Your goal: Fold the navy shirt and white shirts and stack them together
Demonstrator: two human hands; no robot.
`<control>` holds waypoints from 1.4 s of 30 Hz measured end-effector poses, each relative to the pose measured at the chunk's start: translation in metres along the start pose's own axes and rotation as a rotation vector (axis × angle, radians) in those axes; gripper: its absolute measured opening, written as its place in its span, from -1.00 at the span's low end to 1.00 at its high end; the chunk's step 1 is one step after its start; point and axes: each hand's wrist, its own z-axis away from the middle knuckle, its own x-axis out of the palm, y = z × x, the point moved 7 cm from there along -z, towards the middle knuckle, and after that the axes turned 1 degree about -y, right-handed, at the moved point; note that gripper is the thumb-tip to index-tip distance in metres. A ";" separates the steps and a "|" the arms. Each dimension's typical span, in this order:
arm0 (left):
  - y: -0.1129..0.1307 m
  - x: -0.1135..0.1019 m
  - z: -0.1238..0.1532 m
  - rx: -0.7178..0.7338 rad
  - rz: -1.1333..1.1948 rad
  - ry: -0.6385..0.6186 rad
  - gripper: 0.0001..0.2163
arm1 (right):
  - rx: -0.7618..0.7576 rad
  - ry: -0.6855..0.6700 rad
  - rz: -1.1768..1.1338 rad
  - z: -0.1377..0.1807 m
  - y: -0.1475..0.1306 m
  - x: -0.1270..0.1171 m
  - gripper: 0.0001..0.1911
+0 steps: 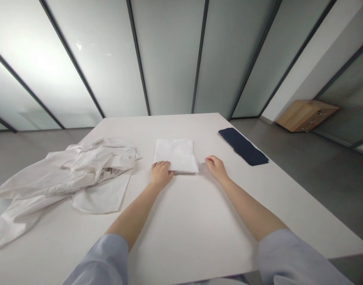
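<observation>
A neatly folded white cloth [176, 154] lies in the middle of the white table [184, 221]. My left hand [160, 173] rests on the cloth's near left corner, its fingers curled and closed on the edge. My right hand [215, 166] sits just off the cloth's near right corner, fingers curled into a loose pinch; whether it touches the cloth I cannot tell. Both forearms reach out from light blue sleeves.
A heap of crumpled white garments [74, 174] spreads over the table's left side and hangs off its left edge. A folded dark navy cloth [243, 145] lies at the right edge. Frosted glass panels stand behind; a wooden box [306, 114] sits on the floor at right.
</observation>
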 end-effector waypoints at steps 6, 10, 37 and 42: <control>-0.017 0.012 -0.007 -0.121 0.314 -0.077 -0.66 | -0.194 0.033 0.118 0.007 -0.026 0.003 -0.78; -0.032 0.029 -0.008 -0.251 0.978 -0.057 -0.51 | -0.245 0.084 0.218 0.010 -0.036 -0.003 -0.79; -0.012 0.022 -0.005 -0.051 0.177 -0.003 -0.51 | -0.063 -0.199 0.694 0.012 -0.025 0.014 -0.66; -0.027 0.022 -0.007 -0.104 0.172 0.053 -0.29 | 0.017 -0.064 0.697 0.003 -0.007 -0.002 -0.74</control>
